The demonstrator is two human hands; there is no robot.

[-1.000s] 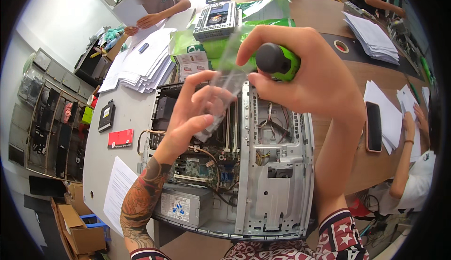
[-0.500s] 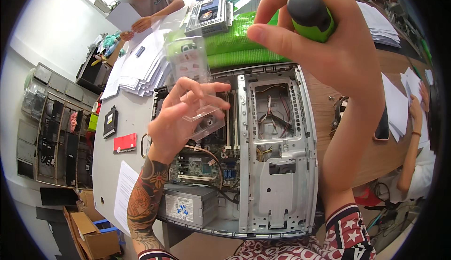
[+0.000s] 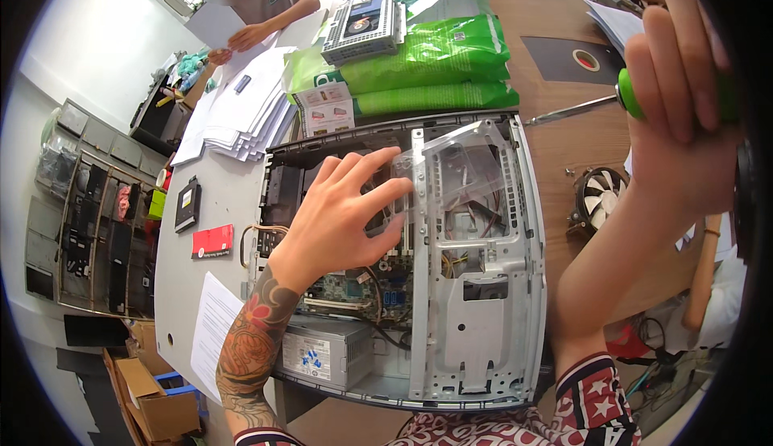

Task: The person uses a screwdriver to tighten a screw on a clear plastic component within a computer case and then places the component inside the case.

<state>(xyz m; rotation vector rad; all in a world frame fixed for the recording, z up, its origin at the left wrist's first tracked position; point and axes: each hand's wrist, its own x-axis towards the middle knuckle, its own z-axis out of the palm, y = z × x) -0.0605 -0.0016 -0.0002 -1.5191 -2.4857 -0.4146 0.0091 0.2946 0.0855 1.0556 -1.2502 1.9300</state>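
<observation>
My left hand (image 3: 346,212) reaches over the open computer case (image 3: 459,357), thumb and fingers closed around one end of a clear plastic blister pack (image 3: 463,176). The see-through pack hangs over the metal drive bay, and its edges are hard to make out. At the upper right, my right hand (image 3: 680,84) grips the green handle of a screwdriver (image 3: 576,110). The metal shaft points left, its tip just beyond the case's right edge. Below my left hand lie the motherboard (image 3: 354,287) and the power supply (image 3: 326,353).
Green plastic bags (image 3: 435,64) behind the case carry a metal drive cage (image 3: 364,26). A fan (image 3: 600,196) and a tape roll (image 3: 586,60) lie right. Paper stacks (image 3: 245,116), a red box (image 3: 212,241) and a black drive (image 3: 188,206) are left. Another person (image 3: 270,3) holds paper at the far left.
My right hand has moved right with the screwdriver, whose shaft now shows. My left hand has turned palm down and carried the plastic pack right, over the drive bay.
</observation>
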